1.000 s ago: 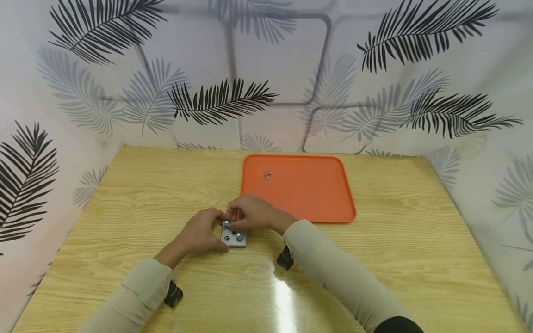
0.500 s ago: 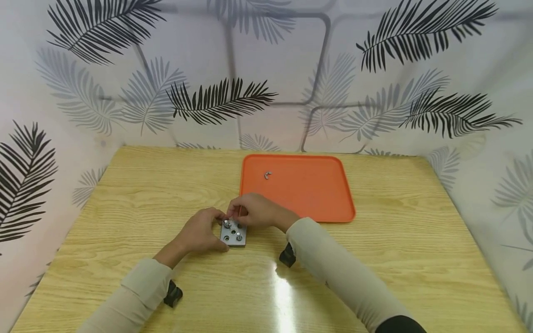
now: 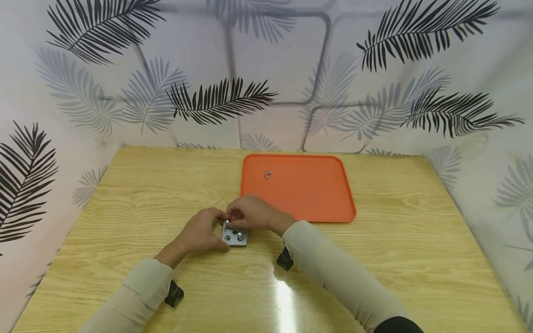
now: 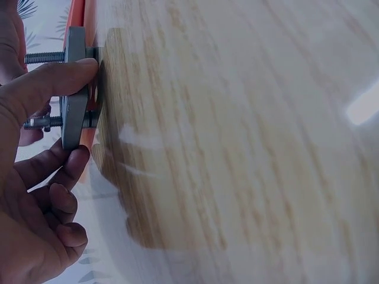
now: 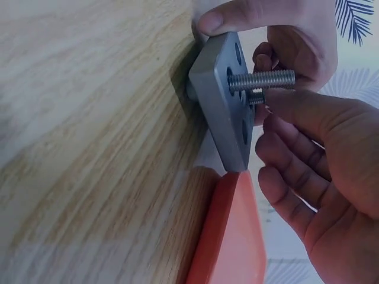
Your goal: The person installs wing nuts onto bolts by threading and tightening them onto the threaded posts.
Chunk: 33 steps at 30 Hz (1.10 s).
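A flat grey metal plate point(image 3: 234, 239) with several holes is over the wooden table, two threaded bolts standing up through it. My left hand point(image 3: 201, 232) grips its left side, thumb on the near edge and fingers at the far edge. Bolt heads show under the plate in the left wrist view. The near-right bolt point(image 5: 272, 79) stands bare. On the far-left bolt sits a small wing nut point(image 4: 46, 122), partly hidden by fingers. My right hand point(image 3: 255, 213) pinches at this nut with thumb and forefinger; its other fingers curl loosely in the right wrist view.
Just behind and right of the plate lies an orange tray point(image 3: 308, 194). Small grey metal pieces point(image 3: 268, 175) rest in its far-left part. A patterned backdrop point(image 3: 266, 125) rises behind the table point(image 3: 395, 240). Black wrist-worn parts point(image 3: 174, 294) hang under the sleeves.
Half a second ago my right fingers were slightly back from the far-left bolt, baring the nut; now they are round it again. My left hand and the plate stay almost still.
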Motion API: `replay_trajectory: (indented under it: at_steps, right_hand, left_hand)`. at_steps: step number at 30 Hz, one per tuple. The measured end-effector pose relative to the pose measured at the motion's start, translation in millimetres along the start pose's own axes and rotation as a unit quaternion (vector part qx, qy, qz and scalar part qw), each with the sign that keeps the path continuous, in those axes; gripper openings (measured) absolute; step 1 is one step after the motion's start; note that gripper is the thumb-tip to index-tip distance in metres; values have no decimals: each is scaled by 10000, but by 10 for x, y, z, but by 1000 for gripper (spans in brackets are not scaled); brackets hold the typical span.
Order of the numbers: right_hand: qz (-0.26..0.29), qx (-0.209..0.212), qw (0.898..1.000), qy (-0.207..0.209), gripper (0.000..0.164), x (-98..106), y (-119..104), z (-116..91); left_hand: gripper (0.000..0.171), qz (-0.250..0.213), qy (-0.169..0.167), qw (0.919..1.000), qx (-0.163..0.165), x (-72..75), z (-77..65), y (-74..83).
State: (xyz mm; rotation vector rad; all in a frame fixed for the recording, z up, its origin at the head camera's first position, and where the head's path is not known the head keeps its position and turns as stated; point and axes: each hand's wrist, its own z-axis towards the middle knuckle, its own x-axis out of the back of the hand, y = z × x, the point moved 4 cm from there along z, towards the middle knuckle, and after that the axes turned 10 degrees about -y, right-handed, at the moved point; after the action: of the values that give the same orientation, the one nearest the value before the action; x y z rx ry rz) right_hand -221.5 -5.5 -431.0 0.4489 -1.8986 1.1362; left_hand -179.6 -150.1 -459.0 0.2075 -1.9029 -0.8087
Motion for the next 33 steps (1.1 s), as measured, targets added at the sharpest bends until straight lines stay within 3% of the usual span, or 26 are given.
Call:
replay_trajectory:
  at_steps: [9,19,33]
  right_hand:
    - [20,61,9999,-119,5,55,1,-60]
    - [-34,91,9998,-189,23,40,20,-6]
    - [-290,-275,9991,-114,7,29,8,-59]
  left_hand:
    - [67,-18,42,10000,26,-8,7,-7]
    - [71,0,32,10000,-33,-1,5,0]
    - [67,139,23,9999,-77,-13,2,18]
